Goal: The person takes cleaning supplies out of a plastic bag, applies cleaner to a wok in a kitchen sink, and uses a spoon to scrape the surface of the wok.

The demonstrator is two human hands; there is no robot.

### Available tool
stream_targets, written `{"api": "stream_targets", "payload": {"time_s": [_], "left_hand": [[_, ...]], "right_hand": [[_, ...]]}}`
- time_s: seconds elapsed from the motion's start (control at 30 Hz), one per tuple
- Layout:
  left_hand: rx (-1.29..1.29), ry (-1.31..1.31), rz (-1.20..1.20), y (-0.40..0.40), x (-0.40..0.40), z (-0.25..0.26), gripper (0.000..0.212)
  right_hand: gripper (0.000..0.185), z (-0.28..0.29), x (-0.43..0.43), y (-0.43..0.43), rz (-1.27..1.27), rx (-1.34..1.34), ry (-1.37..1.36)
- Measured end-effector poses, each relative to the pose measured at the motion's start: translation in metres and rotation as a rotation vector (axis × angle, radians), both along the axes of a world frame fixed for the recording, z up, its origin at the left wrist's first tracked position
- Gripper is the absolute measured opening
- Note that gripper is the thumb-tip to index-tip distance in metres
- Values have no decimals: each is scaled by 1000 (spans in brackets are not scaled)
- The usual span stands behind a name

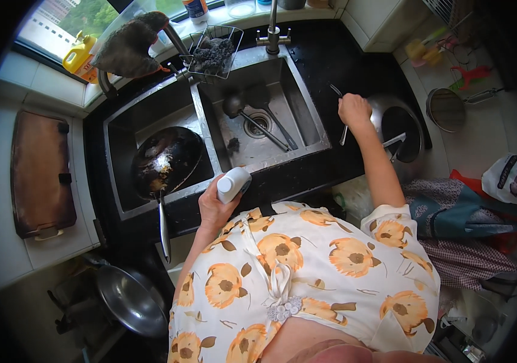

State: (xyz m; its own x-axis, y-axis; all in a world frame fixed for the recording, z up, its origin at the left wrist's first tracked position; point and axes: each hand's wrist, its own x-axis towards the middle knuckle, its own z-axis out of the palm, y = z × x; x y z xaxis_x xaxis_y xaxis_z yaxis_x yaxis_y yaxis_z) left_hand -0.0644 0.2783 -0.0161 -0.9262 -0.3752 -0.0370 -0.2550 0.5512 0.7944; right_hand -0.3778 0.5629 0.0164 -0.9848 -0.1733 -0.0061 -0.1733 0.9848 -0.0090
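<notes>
My left hand (216, 206) grips a white plastic bottle (234, 185) with a white cap, held at the sink's front edge. My right hand (355, 110) is closed around a slim metal utensil that looks like a fork (336, 90), over the black countertop right of the sink. A blackened wok (167, 159) rests tilted in the left basin, its metal handle (164, 229) jutting over the front edge. White powder (162, 162) lies on the wok's dark surface. In the right basin (301, 120) a ladle (235, 105) and a dark spatula (263, 102) lie beside the drain.
A wire basket with a dark scouring pad (214, 55) hangs behind the divider. The faucet (273, 38) stands at the back; a dark cloth mitt (129, 45) drapes over a bent pipe. A metal pot lid (401, 131) is at the right, a steel bowl (131, 299) at lower left.
</notes>
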Motion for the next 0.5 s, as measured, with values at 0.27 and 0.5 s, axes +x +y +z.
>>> {"api": "stream_targets", "payload": {"time_s": [0.27, 0.5], "left_hand": [[19, 46, -69, -5, 0, 5, 57], [-42, 64, -64, -12, 1, 0, 55]], "right_hand": [[24, -84, 7, 22, -370, -155, -88], [24, -72, 5, -28, 68, -390, -56]]}}
